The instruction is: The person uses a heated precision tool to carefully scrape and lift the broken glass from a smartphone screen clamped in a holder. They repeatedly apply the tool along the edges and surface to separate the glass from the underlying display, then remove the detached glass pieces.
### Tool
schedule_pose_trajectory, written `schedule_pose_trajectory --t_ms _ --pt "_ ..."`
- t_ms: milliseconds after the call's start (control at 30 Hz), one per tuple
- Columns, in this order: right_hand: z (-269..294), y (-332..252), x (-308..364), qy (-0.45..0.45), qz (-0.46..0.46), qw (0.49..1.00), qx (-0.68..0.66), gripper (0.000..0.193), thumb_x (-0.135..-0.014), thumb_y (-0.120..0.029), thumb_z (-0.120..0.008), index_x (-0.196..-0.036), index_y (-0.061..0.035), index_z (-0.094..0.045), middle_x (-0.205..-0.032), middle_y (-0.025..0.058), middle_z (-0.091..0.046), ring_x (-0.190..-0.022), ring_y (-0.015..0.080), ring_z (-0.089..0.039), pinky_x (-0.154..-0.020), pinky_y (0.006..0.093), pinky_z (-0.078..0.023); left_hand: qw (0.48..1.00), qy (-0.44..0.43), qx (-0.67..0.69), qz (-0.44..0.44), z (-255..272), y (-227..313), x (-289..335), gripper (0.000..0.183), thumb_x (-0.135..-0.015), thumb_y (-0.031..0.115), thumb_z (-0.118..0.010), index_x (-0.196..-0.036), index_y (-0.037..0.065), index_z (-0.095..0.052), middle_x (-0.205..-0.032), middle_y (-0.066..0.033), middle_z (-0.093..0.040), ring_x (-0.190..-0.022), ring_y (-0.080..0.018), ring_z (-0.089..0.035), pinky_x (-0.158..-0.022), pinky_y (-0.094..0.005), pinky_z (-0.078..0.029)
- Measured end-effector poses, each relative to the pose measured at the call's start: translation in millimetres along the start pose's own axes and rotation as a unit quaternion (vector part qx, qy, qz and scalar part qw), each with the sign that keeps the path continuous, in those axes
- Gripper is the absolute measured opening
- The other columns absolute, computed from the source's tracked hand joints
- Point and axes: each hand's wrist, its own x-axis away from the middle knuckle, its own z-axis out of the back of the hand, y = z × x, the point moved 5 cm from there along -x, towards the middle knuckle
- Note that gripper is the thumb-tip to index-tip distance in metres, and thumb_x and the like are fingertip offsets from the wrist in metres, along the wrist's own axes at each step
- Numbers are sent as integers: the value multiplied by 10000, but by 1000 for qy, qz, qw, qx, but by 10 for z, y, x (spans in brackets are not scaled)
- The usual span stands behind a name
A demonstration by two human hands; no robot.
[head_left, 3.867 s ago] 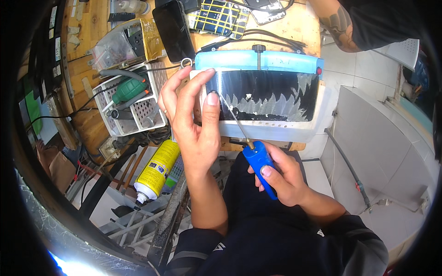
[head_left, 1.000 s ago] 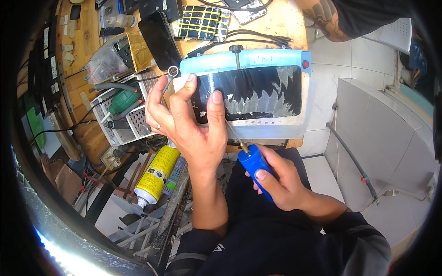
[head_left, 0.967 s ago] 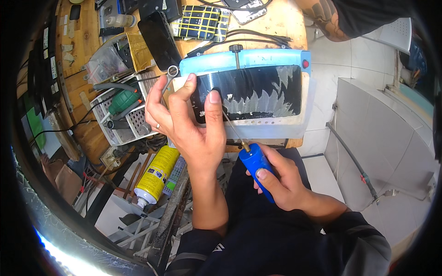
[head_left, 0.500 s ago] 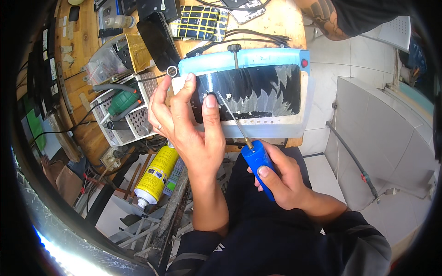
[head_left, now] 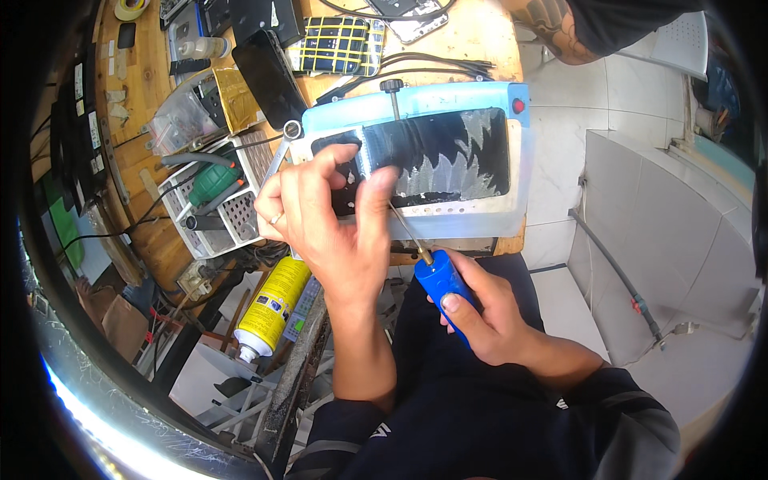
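Panel (head_left: 436, 164) lies on the blue machine (head_left: 456, 94), my left hand (head_left: 328, 232) over its left end, fingers apart, my right hand (head_left: 492, 316) clamped round the tool (head_left: 442, 278); cleaning seems underway, calling next for a light, shallow stroke.

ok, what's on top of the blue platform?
A dark flat panel with jagged grey patches, and a black-knobbed rod at the far edge. The left hand hides part of the panel's left end; the platform beneath the panel is covered.
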Motion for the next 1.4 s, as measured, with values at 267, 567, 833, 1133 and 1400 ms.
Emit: schedule_pose_trajectory --t_ms 267,567,833,1133,1400 --pt "5 26 37 0 -21 1000 -14 560 -1072 -228 -601 -1491 114 -454 -1283 304 -661 -1162 363 -690 -1018 416 -515 993 -36 101 40 124 -68 2 214 -917 124 -740 -1129 142 -731 -1007 -43 -619 -1073 -247 -472 -987 -398 -309" --pt "-37 22 18 0 24 1000 3 570 -1094 -233 -554 -1548 75 -398 -1100 156 -673 -840 152 -649 -745 303 -550 997 -4 56 51 71 -52 75 101 -956 171 -735 -1033 118 -697 -1047 -58 -640 -1114 -276 -484 -1001 -414 -318" --pt "-37 38 17 16 32 999 5 568 -1088 -222 -564 -1538 88 -405 -1119 184 -662 -900 190 -653 -794 323 -540 999 -2 33 37 33 -65 63 95 -947 182 -749 -997 114 -704 -1018 -56 -632 -1119 -279 -494 -1013 -427 -308" --pt "-62 85 76 15 43 999 11 582 -1094 -236 -544 -1560 74 -383 -1057 139 -671 -771 114 -636 -681 281 -548 999 -5 -10 37 81 -36 36 178 -928 278 -789 -1005 141 -705 -1003 -26 -622 -1134 -278 -482 -1017 -460 -289" --pt "-49 39 95 32 9 999 -9 558 -1074 -191 -586 -1502 132 -433 -1319 307 -640 -1180 350 -683 -1024 393 -510 999 -22 -9 38 60 -2 44 271 -922 350 -793 -1011 123 -675 -1039 -49 -597 -1121 -306 -461 -1012 -480 -297"
